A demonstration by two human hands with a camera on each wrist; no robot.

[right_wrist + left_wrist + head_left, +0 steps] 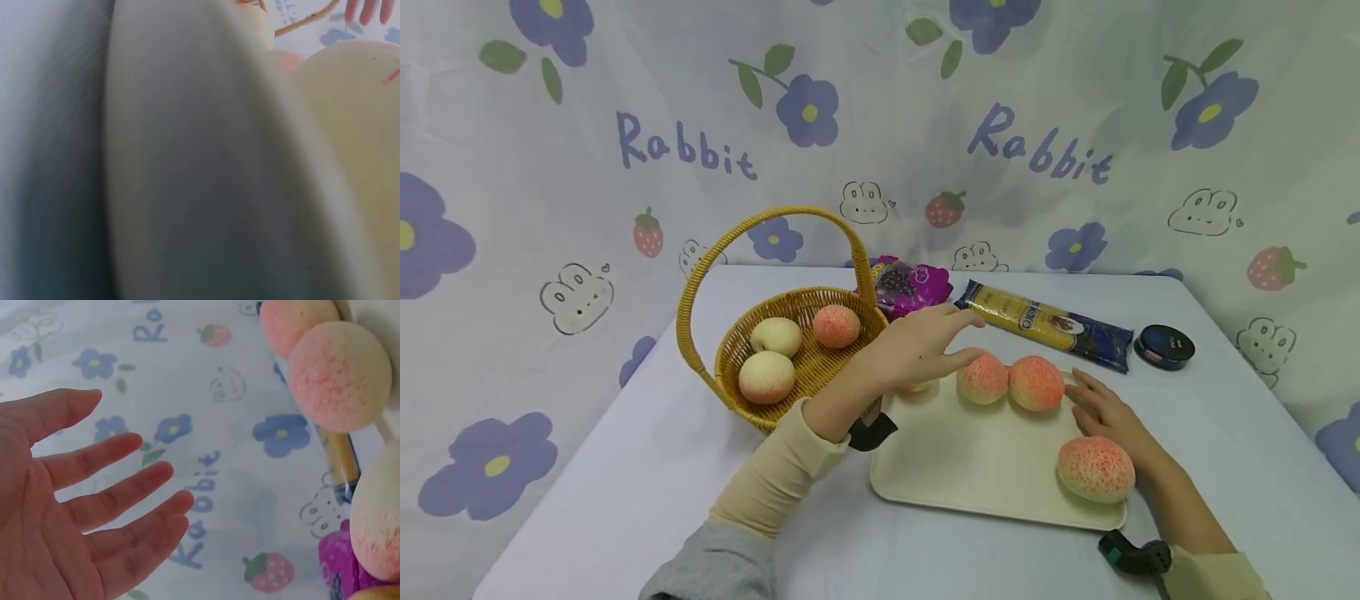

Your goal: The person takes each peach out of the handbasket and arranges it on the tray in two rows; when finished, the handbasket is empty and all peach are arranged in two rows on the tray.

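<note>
Left hand (917, 346): grip released, fingers spread, raised near the back-left corner of the tray (970, 467). Right hand (1112, 425): grip released, at the tray's right edge. Peaches (1036, 383): three toward the tray's back edge, one near its front-right corner.

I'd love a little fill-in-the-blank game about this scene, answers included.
The yellow woven basket holds ___ round, cream-to-pink fruits.
The person's bare left hand holds ___.
The white flower-printed cloth backdrop shows the word ___.
The round black tin sits to the ___ of the long yellow-and-blue packet.

Answers: three; nothing; Rabbit; right.
</note>
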